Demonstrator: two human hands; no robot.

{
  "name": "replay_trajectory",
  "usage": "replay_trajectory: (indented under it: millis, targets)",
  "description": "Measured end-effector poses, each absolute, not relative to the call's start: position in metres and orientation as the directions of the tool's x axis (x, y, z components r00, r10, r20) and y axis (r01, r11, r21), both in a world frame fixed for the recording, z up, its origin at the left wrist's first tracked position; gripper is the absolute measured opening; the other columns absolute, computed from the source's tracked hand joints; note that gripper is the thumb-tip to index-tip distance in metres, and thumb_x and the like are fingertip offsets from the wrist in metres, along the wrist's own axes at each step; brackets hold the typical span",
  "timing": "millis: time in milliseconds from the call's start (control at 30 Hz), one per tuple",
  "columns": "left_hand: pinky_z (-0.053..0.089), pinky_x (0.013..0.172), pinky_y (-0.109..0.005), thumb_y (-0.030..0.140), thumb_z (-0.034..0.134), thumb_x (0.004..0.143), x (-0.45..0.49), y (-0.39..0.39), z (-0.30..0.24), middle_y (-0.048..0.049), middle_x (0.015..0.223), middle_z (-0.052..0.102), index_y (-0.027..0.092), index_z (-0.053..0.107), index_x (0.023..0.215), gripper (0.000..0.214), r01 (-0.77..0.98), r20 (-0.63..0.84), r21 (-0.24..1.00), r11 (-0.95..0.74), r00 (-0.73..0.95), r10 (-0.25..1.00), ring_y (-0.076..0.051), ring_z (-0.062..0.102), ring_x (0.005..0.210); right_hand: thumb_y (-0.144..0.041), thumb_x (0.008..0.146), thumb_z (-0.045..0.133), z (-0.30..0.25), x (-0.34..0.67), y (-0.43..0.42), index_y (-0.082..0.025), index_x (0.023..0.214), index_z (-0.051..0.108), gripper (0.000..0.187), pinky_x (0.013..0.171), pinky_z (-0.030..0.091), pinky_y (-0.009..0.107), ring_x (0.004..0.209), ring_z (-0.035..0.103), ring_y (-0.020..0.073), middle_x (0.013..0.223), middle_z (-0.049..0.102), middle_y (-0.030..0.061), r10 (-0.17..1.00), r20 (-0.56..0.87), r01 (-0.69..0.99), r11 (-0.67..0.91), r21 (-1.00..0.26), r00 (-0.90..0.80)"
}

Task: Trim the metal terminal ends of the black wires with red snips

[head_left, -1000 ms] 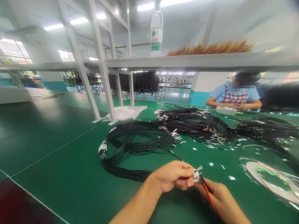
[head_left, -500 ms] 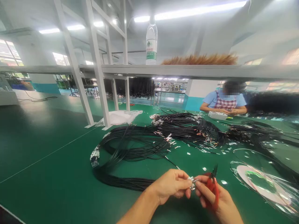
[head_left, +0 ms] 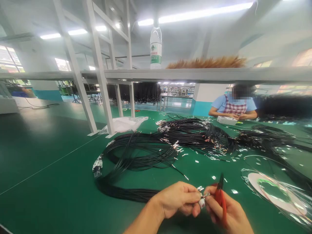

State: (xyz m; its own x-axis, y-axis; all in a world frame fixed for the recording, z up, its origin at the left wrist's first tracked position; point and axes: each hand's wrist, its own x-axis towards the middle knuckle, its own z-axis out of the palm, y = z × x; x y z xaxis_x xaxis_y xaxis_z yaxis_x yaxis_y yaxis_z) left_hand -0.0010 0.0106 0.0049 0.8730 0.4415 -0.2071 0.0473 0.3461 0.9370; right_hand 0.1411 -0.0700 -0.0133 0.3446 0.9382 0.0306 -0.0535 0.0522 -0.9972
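Note:
My left hand (head_left: 176,200) is closed in a pinch on silvery and white cable ends (head_left: 201,203). Behind its wrist runs a bundle of black cables (head_left: 129,193), curving away to the left. Red-handled cutters (head_left: 223,203) rest in my right hand (head_left: 232,209), their dark blades pointing up. The thumb and forefinger of that hand also pinch near the cable ends, close to the left fingertips. Exactly what lies between those fingers is too small to make out. A loop of cable with silvery tips (head_left: 97,165) lies at the left.
More black cables (head_left: 192,131) are heaped beyond my hands, with small white scraps (head_left: 234,191) scattered around. A pale reel with wires (head_left: 252,182) sits at the right. Uprights (head_left: 103,81) carry a shelf with a water bottle (head_left: 156,48). Across the table sits a person (head_left: 235,105) in a checked apron.
My hands stay close together and have shifted slightly. The cutters have turned more upright, and more of the white piece shows between the fingertips. The whole view has moved a little.

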Motion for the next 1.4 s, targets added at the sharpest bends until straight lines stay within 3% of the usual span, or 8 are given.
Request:
replay_trajectory:
  millis: [233, 467, 667, 833, 967, 1067, 1200, 1400]
  targets:
    - [0.033, 0.056, -0.021, 0.023, 0.061, 0.073, 0.012, 0.0, 0.008, 0.0016, 0.062, 0.057, 0.014, 0.059, 0.075, 0.01, 0.024, 0.028, 0.998, -0.057, 0.649, 0.76, -0.008, 0.045, 0.055, -0.058, 0.066, 0.072, -0.014, 0.161, -0.065, -0.016, 0.08, 0.062, 0.045, 0.042, 0.033, 0.021, 0.043, 0.047, 0.0108, 0.058, 0.061, 0.0001, 0.913, -0.051, -0.115, -0.004, -0.993, 0.404]
    - [0.031, 0.059, -0.021, 0.015, 0.055, 0.075, 0.014, -0.006, 0.003, 0.0022, 0.065, 0.055, 0.016, 0.061, 0.068, 0.009, 0.166, 0.298, 0.887, -0.43, 0.504, 0.81, -0.01, 0.045, 0.063, -0.058, 0.064, 0.074, -0.022, 0.157, -0.063, -0.015, 0.073, 0.059, 0.046, 0.04, 0.022, 0.018, 0.038, 0.044, 0.0077, 0.055, 0.059, 0.0001, 0.95, -0.116, -0.224, -0.051, -0.973, 0.289]
    - [0.032, 0.055, -0.021, 0.02, 0.055, 0.076, 0.014, -0.007, 0.001, 0.0015, 0.061, 0.058, 0.015, 0.063, 0.072, 0.009, 0.111, 0.16, 0.959, -0.262, 0.55, 0.82, -0.01, 0.047, 0.057, -0.056, 0.065, 0.071, -0.024, 0.152, -0.064, -0.017, 0.074, 0.061, 0.041, 0.041, 0.027, 0.019, 0.038, 0.044, 0.0088, 0.054, 0.058, -0.0015, 0.946, -0.044, -0.076, -0.021, -0.997, 0.321]
    - [0.026, 0.046, -0.02, 0.026, 0.054, 0.077, 0.012, -0.002, 0.007, -0.0004, 0.059, 0.061, 0.013, 0.058, 0.082, 0.014, 0.037, -0.003, 0.999, -0.026, 0.628, 0.778, -0.006, 0.036, 0.043, -0.05, 0.072, 0.057, -0.043, 0.167, -0.059, -0.022, 0.075, 0.062, 0.029, 0.054, 0.042, 0.026, 0.056, 0.058, 0.0192, 0.063, 0.064, 0.0019, 0.884, 0.247, 0.438, 0.054, -0.897, 0.396]
    - [0.028, 0.047, -0.019, 0.022, 0.051, 0.078, 0.009, 0.003, 0.012, -0.0039, 0.068, 0.066, 0.013, 0.051, 0.092, 0.017, -0.052, -0.002, 0.998, 0.046, 0.642, 0.767, -0.005, 0.034, 0.044, -0.054, 0.074, 0.049, -0.048, 0.197, -0.054, -0.026, 0.079, 0.062, 0.031, 0.048, 0.04, 0.03, 0.054, 0.06, 0.0261, 0.062, 0.066, 0.0063, 0.827, 0.238, 0.714, -0.251, -0.654, 0.509]
    - [0.034, 0.051, -0.02, 0.015, 0.05, 0.075, 0.01, 0.005, 0.006, -0.0052, 0.075, 0.068, 0.014, 0.047, 0.098, 0.024, -0.049, 0.037, 0.999, -0.008, 0.614, 0.789, -0.006, 0.042, 0.048, -0.058, 0.073, 0.051, -0.042, 0.21, -0.054, -0.025, 0.077, 0.062, 0.034, 0.048, 0.04, 0.031, 0.055, 0.06, 0.0261, 0.061, 0.065, 0.0063, 0.777, 0.151, 0.6, -0.331, -0.729, 0.612]
    - [0.039, 0.052, -0.021, 0.014, 0.052, 0.073, 0.014, 0.006, -0.002, -0.0044, 0.076, 0.069, 0.014, 0.047, 0.104, 0.032, -0.006, 0.083, 0.995, -0.095, 0.547, 0.833, -0.008, 0.049, 0.052, -0.059, 0.065, 0.064, -0.029, 0.192, -0.054, -0.017, 0.076, 0.063, 0.043, 0.04, 0.031, 0.023, 0.039, 0.046, 0.0128, 0.053, 0.059, 0.0006, 0.833, -0.041, 0.087, -0.106, -0.991, 0.551]
    - [0.039, 0.054, -0.022, 0.012, 0.054, 0.073, 0.01, 0.008, 0.005, 0.0022, 0.064, 0.063, 0.013, 0.048, 0.106, 0.034, -0.022, 0.102, 0.994, -0.107, 0.537, 0.837, -0.009, 0.052, 0.051, -0.057, 0.055, 0.08, -0.005, 0.139, -0.051, -0.012, 0.083, 0.067, 0.055, 0.036, 0.017, 0.013, 0.033, 0.038, 0.0035, 0.048, 0.055, -0.0033, 0.925, -0.155, -0.266, -0.062, -0.962, 0.347]
